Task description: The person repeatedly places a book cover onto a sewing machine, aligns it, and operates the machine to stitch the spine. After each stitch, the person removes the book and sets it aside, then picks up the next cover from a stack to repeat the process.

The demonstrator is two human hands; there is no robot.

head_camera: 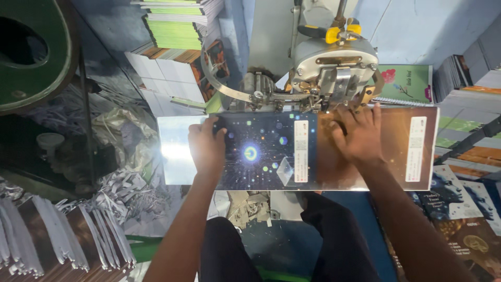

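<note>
While the glossy printed cover sheet (297, 151) lies flat under the metal machine head (334, 68), the left hand (207, 146) presses its left part, fingers spread flat, gripping nothing; the right hand (359, 134) rests palm-down on the brown right part, just below the head.
</note>
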